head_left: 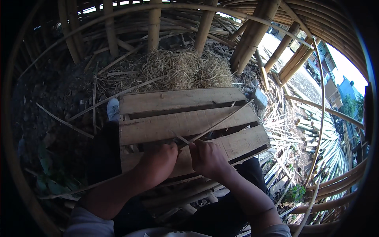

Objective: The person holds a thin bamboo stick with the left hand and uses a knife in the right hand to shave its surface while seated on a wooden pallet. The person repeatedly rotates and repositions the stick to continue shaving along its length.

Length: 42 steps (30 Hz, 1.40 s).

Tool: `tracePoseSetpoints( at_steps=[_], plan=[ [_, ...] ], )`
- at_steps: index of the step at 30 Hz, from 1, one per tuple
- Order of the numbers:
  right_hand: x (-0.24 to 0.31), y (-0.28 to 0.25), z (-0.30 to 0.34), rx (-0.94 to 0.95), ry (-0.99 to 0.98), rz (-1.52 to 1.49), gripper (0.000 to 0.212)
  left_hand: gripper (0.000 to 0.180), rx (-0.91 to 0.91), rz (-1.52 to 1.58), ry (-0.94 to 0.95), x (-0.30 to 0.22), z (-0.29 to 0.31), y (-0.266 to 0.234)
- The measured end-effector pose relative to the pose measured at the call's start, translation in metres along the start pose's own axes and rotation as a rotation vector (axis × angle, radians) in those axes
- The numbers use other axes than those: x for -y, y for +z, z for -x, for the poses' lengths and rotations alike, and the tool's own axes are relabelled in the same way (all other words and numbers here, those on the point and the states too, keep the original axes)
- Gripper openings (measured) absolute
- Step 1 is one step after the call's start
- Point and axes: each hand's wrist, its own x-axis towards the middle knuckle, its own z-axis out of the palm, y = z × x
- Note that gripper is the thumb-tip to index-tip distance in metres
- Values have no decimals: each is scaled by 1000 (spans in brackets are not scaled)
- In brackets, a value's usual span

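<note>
My right hand (pixel 208 157) pinches the bamboo strip (pixel 222 121) over the slatted wooden surface's (pixel 181 98) near half; left hand (pixel 158 162) curled tight beside it, contents hidden. Looks like strip-working; next move wants steady grip.

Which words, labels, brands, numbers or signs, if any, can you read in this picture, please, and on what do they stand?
No text can be read.
Slats: grain and dark spots, no lettering visible.
Strip: no marking visible.
Shoe: too small to tell.
Sleeve: shadowed, nothing legible.
</note>
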Motion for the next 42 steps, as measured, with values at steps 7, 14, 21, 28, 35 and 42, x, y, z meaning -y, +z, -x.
tracePoseSetpoints(
  at_steps=[7, 14, 21, 28, 35, 42],
  plan=[
    [16, -9, -2, 237, 210, 35, 25, 11, 14, -58, -35, -5, 7, 2],
    [6, -7, -3, 296, 240, 42, 28, 11, 4, -80, 11, -1, 7, 4],
    [-39, -19, -10, 234, 320, 166, 27, 24, 35, -9, -35, -8, 8, -3],
    [-14, -12, -7, 188, 248, 166, 32, 26, -17, -41, 35, -3, 9, -2],
    [-24, -5, -1, -39, -34, 132, 23, 28, -43, -80, 29, -4, 9, -2],
    [-105, -18, -1, 55, 238, 203, 25, 26, 34, -11, -11, -10, 9, -12]
  ],
)
